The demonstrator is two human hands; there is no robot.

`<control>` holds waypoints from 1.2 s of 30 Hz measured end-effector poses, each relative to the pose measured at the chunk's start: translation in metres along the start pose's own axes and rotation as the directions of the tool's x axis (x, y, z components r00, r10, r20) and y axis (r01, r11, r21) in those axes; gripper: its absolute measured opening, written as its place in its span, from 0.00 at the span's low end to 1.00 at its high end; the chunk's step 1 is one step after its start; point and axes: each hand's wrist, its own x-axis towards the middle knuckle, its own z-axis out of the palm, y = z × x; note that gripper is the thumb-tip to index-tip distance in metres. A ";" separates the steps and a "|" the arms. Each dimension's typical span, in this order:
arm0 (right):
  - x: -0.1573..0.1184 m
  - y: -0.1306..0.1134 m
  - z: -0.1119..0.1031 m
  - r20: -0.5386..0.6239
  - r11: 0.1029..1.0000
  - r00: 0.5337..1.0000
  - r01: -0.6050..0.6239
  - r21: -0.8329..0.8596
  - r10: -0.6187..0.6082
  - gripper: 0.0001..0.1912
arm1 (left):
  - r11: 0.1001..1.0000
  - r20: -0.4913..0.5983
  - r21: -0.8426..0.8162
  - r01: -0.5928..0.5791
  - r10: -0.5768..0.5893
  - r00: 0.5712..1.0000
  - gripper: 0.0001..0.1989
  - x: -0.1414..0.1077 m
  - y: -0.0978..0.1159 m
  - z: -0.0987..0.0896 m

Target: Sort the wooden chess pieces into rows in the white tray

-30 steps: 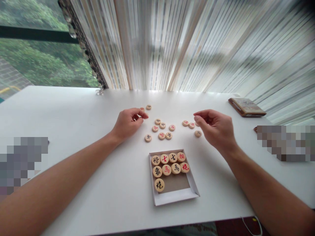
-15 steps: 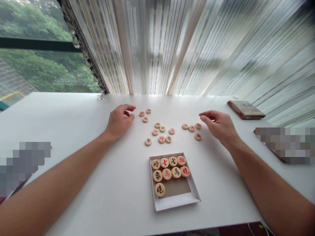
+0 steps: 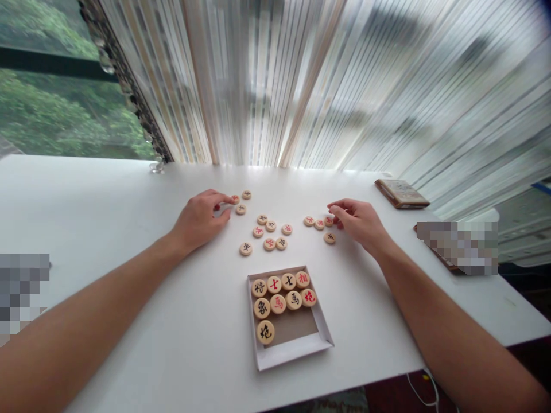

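Observation:
My left hand [image 3: 205, 217] is at the far left of the scattered Chinese chess pieces. Its index fingertip touches a red-marked piece [image 3: 235, 199], and the thumb is held apart, with nothing gripped. My right hand [image 3: 356, 222] hovers on the right with fingers bent and holds nothing I can see. Its lower fingers reach the edge of a red-marked piece [image 3: 329, 221]; whether they touch it I cannot tell. A black-marked piece [image 3: 329, 238] lies just below. In front stands a shallow white box [image 3: 293, 351] with several larger pieces in rows, a black-marked one [image 3: 266, 332] alone in the third row.
More small pieces [image 3: 270, 244] lie face up in the middle of the white table [image 3: 172, 321]. A brown boxed item [image 3: 402, 194] rests at the back right, with a blurred-out object [image 3: 458, 248] nearer. Striped string curtains [image 3: 258, 86] hang behind the table.
The view has shifted right. My left index finger has reached the red-marked piece, and my right hand has come closer to the red-marked piece on its side.

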 end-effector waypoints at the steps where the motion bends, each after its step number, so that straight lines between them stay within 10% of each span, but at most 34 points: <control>1: 0.000 -0.001 0.000 0.005 1.000 1.000 -0.002 0.008 0.002 0.18 | 1.000 0.003 0.004 -0.001 0.001 1.000 0.18 0.000 0.000 0.000; 30: -0.016 -0.029 -0.006 0.175 0.993 0.981 0.101 -0.065 -0.088 0.17 | 1.000 0.002 0.030 -0.002 0.002 1.000 0.16 0.000 0.000 0.000; 36: -0.019 -0.030 -0.008 0.244 0.953 0.938 0.280 -0.118 -0.246 0.14 | 1.000 -0.007 0.026 -0.015 0.015 1.000 0.16 0.000 0.000 0.002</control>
